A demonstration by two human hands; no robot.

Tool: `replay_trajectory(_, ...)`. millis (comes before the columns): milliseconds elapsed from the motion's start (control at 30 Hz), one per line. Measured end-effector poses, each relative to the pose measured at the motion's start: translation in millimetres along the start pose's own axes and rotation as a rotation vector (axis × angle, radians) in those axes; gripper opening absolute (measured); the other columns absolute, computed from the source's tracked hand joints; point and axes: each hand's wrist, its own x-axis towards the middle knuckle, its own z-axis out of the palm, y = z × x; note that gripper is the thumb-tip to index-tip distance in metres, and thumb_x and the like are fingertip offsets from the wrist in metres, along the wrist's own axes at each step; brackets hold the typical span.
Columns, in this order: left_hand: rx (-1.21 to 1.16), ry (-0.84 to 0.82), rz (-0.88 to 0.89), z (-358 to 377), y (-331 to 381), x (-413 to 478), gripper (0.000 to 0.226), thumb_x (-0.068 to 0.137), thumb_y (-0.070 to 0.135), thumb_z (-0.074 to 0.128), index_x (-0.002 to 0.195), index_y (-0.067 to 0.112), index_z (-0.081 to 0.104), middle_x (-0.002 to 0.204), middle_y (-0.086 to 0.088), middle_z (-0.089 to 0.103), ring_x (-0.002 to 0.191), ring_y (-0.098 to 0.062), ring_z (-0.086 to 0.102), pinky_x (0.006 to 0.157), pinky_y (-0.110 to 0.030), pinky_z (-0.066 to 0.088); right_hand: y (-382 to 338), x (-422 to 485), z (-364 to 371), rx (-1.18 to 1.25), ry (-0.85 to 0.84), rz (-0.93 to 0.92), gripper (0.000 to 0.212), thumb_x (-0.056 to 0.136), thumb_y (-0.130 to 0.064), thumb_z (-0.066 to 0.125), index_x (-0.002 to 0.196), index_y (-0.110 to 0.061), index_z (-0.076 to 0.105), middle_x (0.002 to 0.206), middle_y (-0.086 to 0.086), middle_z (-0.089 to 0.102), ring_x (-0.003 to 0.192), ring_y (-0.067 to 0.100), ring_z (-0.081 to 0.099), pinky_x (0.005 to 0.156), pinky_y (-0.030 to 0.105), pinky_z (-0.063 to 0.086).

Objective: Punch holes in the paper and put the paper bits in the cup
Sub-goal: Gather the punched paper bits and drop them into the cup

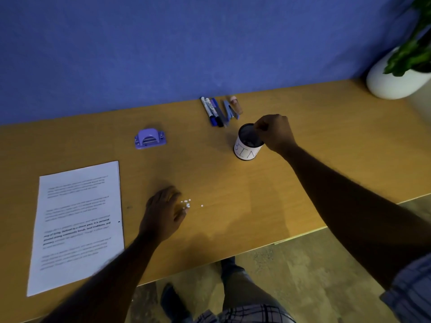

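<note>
R hand point(275, 132) bunched over cup point(246, 149) mouth, pinch contents unclear; L hand point(163, 213) flat, loose-fingered, by paper bits point(186, 202).

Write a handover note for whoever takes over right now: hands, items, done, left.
Left hand: open, resting on the table, fingertips at the paper bits.
Right hand: fingers pinched over the mouth of the cup; can't see whether it holds bits.
Paper: flat on the left, one hole visible near its right edge.
Hole punch: set down behind the paper, untouched.
Done: at least one hole punched.
Left: a small cluster of bits, plus one stray to its right, likely still needs to go in the cup.
</note>
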Motion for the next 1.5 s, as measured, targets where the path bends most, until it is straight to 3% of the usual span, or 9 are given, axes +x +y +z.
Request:
replay_trajectory(200,-0.007,-0.014,0.015,0,-6,-1,0.047,0.090,0.043,0.062,0.130,0.019,0.058,0.143,-0.004,0.050,0.133,-0.024,0.047,0.106,-0.044,0.043,-1,-4,0,-0.045,-0.024,-0.062,0.019,0.089,-0.007,0.056,0.100,-0.009,0.072,0.100,0.009,0.073,0.088,0.023,0.067,0.070,0.034,0.056)
replay_trajectory(333,-0.028,-0.022,-0.009,0,-5,-2,0.047,0.090,0.043,0.062,0.131,0.021,0.058,0.145,-0.002,0.049,0.135,-0.023,0.045,0.108,-0.044,0.041,-16,-24,9,-0.004,0.017,-0.199,0.014,0.085,-0.007,0.062,0.093,-0.009,0.073,0.094,0.009,0.071,0.081,0.021,0.065,0.067,0.029,0.049)
replay_trajectory(400,-0.046,-0.013,-0.026,-1,-4,-2,0.046,0.089,0.043,0.064,0.129,0.023,0.060,0.145,0.000,0.049,0.135,-0.023,0.044,0.108,-0.044,0.040,-26,-41,22,0.078,-0.076,-0.233,0.009,0.083,-0.007,0.068,0.091,-0.009,0.073,0.091,0.007,0.071,0.077,0.015,0.064,0.068,0.028,0.052)
replay_trajectory(567,-0.113,0.014,-0.088,0,1,-1,0.038,0.086,0.043,0.068,0.120,0.027,0.066,0.142,0.002,0.052,0.134,-0.022,0.045,0.106,-0.046,0.042,-42,-95,73,0.153,-0.480,-0.121,0.016,0.080,-0.012,0.076,0.094,-0.006,0.074,0.095,0.009,0.072,0.076,0.011,0.062,0.071,0.023,0.050)
replay_trajectory(700,-0.133,0.055,-0.150,2,6,3,0.028,0.084,0.045,0.069,0.109,0.031,0.071,0.137,0.005,0.053,0.128,-0.020,0.048,0.098,-0.044,0.043,-43,-133,110,0.116,-0.597,-0.094,0.019,0.075,-0.020,0.081,0.090,-0.009,0.074,0.095,0.007,0.071,0.077,0.011,0.061,0.073,0.025,0.051)
replay_trajectory(833,-0.182,0.078,-0.189,6,10,8,0.020,0.083,0.043,0.070,0.100,0.033,0.073,0.133,0.006,0.054,0.126,-0.021,0.047,0.096,-0.045,0.043,-48,-149,129,0.096,-0.516,-0.103,0.017,0.075,-0.030,0.080,0.082,-0.018,0.070,0.089,-0.004,0.068,0.078,0.009,0.059,0.072,0.028,0.051)
replay_trajectory(1000,-0.191,0.082,-0.223,9,14,10,0.014,0.083,0.039,0.071,0.094,0.031,0.075,0.132,0.004,0.056,0.127,-0.023,0.046,0.097,-0.045,0.040,-56,-148,137,0.058,-0.461,-0.150,0.015,0.075,-0.028,0.079,0.085,-0.022,0.071,0.094,-0.004,0.070,0.090,0.016,0.061,0.081,0.036,0.052)
replay_trajectory(1333,-0.181,0.013,-0.164,8,17,13,0.015,0.090,0.030,0.065,0.101,0.023,0.073,0.140,0.001,0.046,0.136,-0.021,0.036,0.108,-0.045,0.032,-65,-143,144,0.023,-0.452,-0.208,0.010,0.081,-0.028,0.073,0.089,-0.025,0.070,0.098,-0.009,0.068,0.096,0.013,0.060,0.087,0.042,0.051)
replay_trajectory(1500,-0.278,-0.009,-0.142,5,8,14,0.014,0.092,0.027,0.063,0.100,0.019,0.072,0.142,0.000,0.046,0.137,-0.020,0.036,0.109,-0.044,0.029,-71,-139,149,0.045,-0.440,-0.193,0.022,0.078,-0.033,0.075,0.096,-0.025,0.064,0.097,-0.007,0.066,0.095,0.016,0.058,0.086,0.042,0.049)
